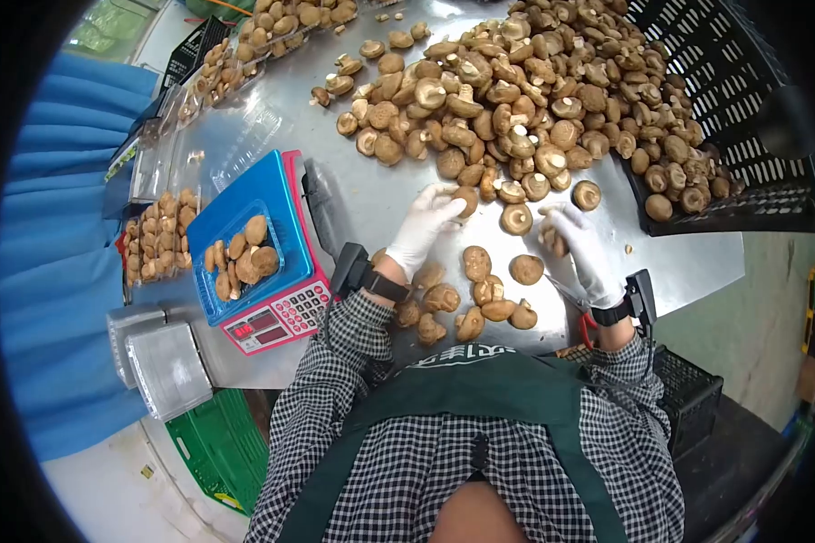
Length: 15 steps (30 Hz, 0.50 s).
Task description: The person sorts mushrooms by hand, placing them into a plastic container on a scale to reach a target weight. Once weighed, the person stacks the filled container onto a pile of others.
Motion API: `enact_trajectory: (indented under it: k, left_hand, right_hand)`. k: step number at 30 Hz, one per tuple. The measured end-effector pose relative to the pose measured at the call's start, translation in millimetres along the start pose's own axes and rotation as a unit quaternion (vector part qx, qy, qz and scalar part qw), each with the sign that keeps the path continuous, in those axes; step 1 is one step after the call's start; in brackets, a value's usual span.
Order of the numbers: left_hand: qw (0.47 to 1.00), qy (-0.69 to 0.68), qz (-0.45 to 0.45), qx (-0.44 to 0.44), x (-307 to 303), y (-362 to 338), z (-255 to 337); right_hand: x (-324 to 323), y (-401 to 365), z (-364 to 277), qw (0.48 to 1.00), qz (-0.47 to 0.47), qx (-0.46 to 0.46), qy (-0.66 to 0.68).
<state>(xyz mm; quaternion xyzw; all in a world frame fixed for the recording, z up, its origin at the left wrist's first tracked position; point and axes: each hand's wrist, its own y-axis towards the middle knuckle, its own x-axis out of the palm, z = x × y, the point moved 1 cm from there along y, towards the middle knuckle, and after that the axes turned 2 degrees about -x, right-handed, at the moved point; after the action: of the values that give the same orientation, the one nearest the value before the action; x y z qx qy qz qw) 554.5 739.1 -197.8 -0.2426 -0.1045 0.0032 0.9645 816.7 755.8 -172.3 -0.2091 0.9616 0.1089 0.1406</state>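
Note:
My left hand (pixel 426 228), in a white glove, is closed with a shiitake mushroom (pixel 465 201) at its fingertips, just in front of the big heap. My right hand (pixel 581 252), also gloved, has its fingers curled round another shiitake mushroom (pixel 553 241). Between and below the hands lies a small group of mushrooms (pixel 476 263), some cap up, some on their sides. A large pile of shiitake mushrooms (pixel 507 100) spreads over the steel table (pixel 344 185) beyond both hands. Beside my right wrist a red handle (pixel 589 331) shows; the rest of that tool is mostly hidden.
On the left, a pink and blue scale (pixel 285 317) carries a clear tray (pixel 276 237) of mushrooms. Filled packs (pixel 158 237) and stacked empty trays (pixel 167 366) lie farther left. A black crate (pixel 733 204) tips mushrooms out at the right. A green crate (pixel 217 443) stands below the table.

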Motion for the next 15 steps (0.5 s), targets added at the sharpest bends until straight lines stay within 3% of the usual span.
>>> enact_trajectory:
  k: [2,4,7,9,14,15]
  left_hand:
    - [0.997,-0.072,-0.026,-0.017,-2,-12,7]
    - [0.960,-0.254,-0.113,-0.023,-2,-18,9]
    - [0.929,-0.338,-0.146,-0.027,-4,-22,11]
    - [0.905,-0.385,-0.175,-0.037,-6,-25,12]
    - [0.878,-0.435,-0.194,-0.047,-6,-35,15]
    - [0.878,-0.436,-0.194,-0.047,-7,-37,14]
  right_hand:
    - [14,7,-17,0.974,-0.009,0.225,0.001]
    - [20,13,-11,0.940,-0.067,0.133,-0.306]
    - [30,21,-11,0.926,-0.056,0.090,-0.364]
    - [32,25,-12,0.886,-0.110,0.126,-0.432]
    - [22,17,-13,0.930,-0.061,0.143,-0.334]
    - [21,14,-15,0.977,-0.035,0.175,-0.116]
